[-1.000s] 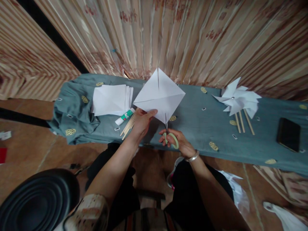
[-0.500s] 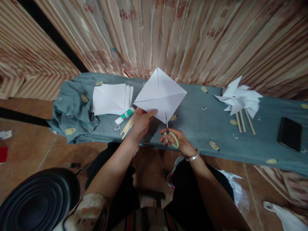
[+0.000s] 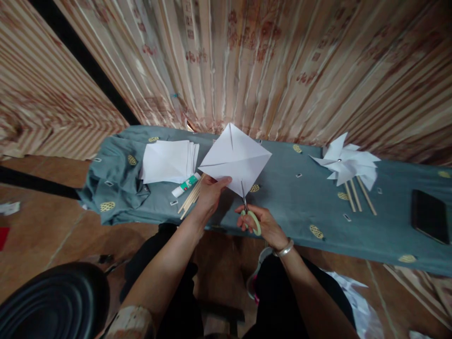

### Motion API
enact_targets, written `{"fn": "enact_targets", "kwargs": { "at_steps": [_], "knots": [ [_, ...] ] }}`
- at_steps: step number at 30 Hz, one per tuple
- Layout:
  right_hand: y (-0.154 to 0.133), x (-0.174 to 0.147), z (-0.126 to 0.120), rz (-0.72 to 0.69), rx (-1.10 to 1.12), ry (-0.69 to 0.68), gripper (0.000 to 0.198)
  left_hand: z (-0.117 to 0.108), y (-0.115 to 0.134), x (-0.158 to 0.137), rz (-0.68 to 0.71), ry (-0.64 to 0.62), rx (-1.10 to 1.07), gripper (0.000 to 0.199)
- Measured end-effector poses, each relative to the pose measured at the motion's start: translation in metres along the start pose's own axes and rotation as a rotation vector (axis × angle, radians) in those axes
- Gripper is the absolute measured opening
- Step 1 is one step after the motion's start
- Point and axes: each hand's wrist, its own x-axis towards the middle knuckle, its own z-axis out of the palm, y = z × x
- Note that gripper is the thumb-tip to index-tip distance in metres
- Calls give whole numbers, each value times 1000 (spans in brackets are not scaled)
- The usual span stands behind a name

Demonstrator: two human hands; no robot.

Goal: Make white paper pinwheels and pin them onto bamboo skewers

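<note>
A white square sheet of paper point(image 3: 240, 157), turned like a diamond and creased from corner to corner, is pinched at its lower left edge by my left hand point(image 3: 211, 194), thumb on top. Slits run in from its top and left corners. My right hand point(image 3: 260, 223) grips scissors point(image 3: 254, 222) with pale green handles, their blades at the sheet's bottom corner. Just left of my left hand lie several wooden sticks point(image 3: 189, 201) and a green and white glue stick point(image 3: 185, 184). Beside them is a stack of white paper point(image 3: 166, 161).
A grey-green patterned cloth point(image 3: 289, 207) covers the narrow table. White paper pinwheels point(image 3: 348, 160) with wooden sticks lie at the right, near a black phone point(image 3: 430, 215). A striped curtain point(image 3: 247, 66) hangs behind. A black round stool point(image 3: 52, 301) stands at lower left.
The whole view has shifted, so the table and things on it appear lower. Both hands keep hold of the paper and scissors, with the blades still at the bottom corner.
</note>
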Motion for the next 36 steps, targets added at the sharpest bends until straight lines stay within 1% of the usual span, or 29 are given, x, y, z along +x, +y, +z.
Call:
{"fn": "enact_targets", "kwargs": {
  "at_steps": [9, 14, 17, 24, 30, 36],
  "knots": [
    [0, 0, 2, 21, 24, 11, 54, -1, -1, 1, -10, 19, 1, 28],
    [1, 1, 3, 39, 43, 26, 54, -2, -1, 2, -17, 22, 6, 24],
    [2, 2, 3, 49, 46, 29, 53, -3, -2, 2, -17, 35, 9, 25],
    [3, 3, 5, 47, 55, 50, 46, -3, -1, 2, -16, 20, 14, 24],
    [2, 3, 8, 59, 60, 82, 44, -1, 0, 1, -4, 22, -11, 31],
    [2, 3, 9, 61, 76, 99, 40, -2, 1, 1, -8, 13, -1, 27]
  ]
}}
